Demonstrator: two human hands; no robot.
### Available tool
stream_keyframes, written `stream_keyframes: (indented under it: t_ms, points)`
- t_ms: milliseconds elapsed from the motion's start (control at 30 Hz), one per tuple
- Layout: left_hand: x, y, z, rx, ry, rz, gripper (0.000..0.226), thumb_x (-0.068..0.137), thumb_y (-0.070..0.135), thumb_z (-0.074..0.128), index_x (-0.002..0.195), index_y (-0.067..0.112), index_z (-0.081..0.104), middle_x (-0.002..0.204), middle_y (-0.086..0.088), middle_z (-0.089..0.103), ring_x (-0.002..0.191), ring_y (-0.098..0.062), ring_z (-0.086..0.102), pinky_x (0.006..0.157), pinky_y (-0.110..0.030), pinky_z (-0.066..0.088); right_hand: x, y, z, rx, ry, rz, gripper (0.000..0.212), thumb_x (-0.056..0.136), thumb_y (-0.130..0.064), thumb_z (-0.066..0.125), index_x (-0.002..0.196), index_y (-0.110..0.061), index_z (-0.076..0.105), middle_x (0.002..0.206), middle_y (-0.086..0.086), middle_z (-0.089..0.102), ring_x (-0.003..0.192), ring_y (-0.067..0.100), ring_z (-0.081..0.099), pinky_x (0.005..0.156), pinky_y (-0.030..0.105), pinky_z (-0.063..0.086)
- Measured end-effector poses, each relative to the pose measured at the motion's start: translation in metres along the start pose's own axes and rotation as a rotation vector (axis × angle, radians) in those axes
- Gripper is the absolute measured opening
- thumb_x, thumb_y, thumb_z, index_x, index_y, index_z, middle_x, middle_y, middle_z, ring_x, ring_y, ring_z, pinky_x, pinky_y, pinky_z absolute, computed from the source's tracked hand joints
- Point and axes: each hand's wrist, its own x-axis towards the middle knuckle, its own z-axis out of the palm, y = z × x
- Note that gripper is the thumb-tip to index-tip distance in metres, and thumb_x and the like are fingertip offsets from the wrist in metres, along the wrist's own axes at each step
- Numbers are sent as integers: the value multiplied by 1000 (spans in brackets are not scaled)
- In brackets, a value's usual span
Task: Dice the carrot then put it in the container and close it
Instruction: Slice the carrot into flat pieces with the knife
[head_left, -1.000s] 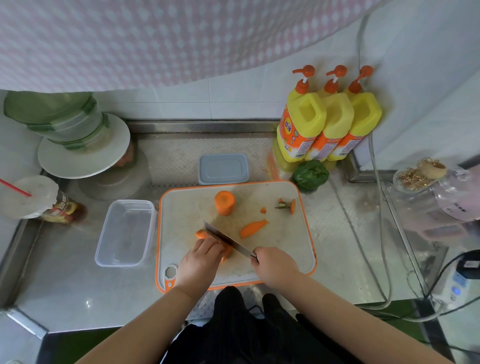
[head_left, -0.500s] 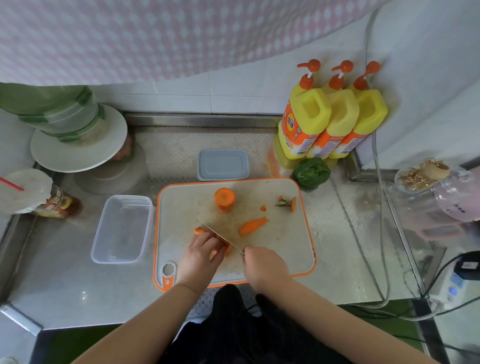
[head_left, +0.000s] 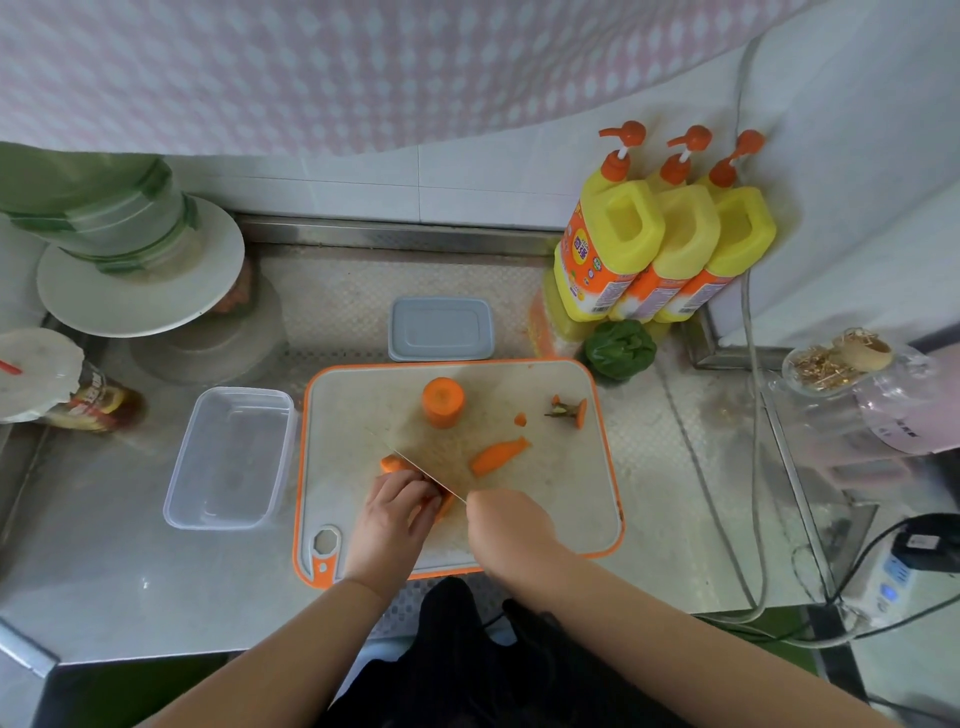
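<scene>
We see two hands over an orange-rimmed cutting board (head_left: 597, 467). The left hand (head_left: 389, 514) presses one carrot piece (head_left: 395, 462) down with curled fingers; the right hand (head_left: 511, 525) grasps one knife (head_left: 415, 465) slicing it. Two more carrot pieces and some scraps lie beyond. One clear container (head_left: 228, 457) sits left, one grey lid (head_left: 440, 328) behind, near three yellow pump bottles (head_left: 660, 244).

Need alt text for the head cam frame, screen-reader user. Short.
Seen from above, a person's left hand holds a carrot piece on an orange-rimmed cutting board while the right hand cuts it with a knife. More carrot pieces lie on the board. An empty clear container sits left of the board, its grey lid behind it.
</scene>
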Motion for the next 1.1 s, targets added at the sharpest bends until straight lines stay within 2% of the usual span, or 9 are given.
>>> stream_keyframes:
  t_ms: [367,567,733,867,1000,1100]
  points:
    - [1,-1,0,34,39,39,27,92,31,54,89,11,73,96,2,64,92,-13,50,86,-21,42,22,-4,5,59,-19,8,27,94,4,42,113,-2,60,116,16,61,109,33,58,84,35,46]
    - [0,-1,-1,40,31,57,24,91,29,55,91,13,73,97,4,63,92,-14,51,86,-21,43,25,-2,21,99,-38,40,24,95,-2,45,113,-5,61,114,14,63,109,32,60,87,37,48]
    - [1,3,-5,57,24,59,27,91,31,54,90,14,74,96,4,65,92,-13,52,87,-13,39,26,4,22,151,-23,31,21,94,-6,48,112,-7,60,112,13,63,107,32,60,84,34,47]
    - [1,3,-8,73,9,77,26,91,30,54,90,14,74,95,6,66,92,-12,54,90,-7,37,27,14,21,182,-2,16,20,97,-17,50,113,-8,59,112,11,63,106,29,60,84,34,46]
    - [2,4,-8,98,29,96,26,91,29,54,88,13,74,93,5,66,91,-12,55,84,-15,43,22,16,24,191,8,2,23,98,-21,46,111,-7,60,110,12,64,105,30,60,83,34,46]
    - [2,4,-8,127,47,132,26,90,29,54,86,11,73,92,2,66,91,-13,53,83,-17,42,17,21,25,249,43,-5,23,98,-21,43,111,-6,56,103,10,62,97,27,60,75,31,42]
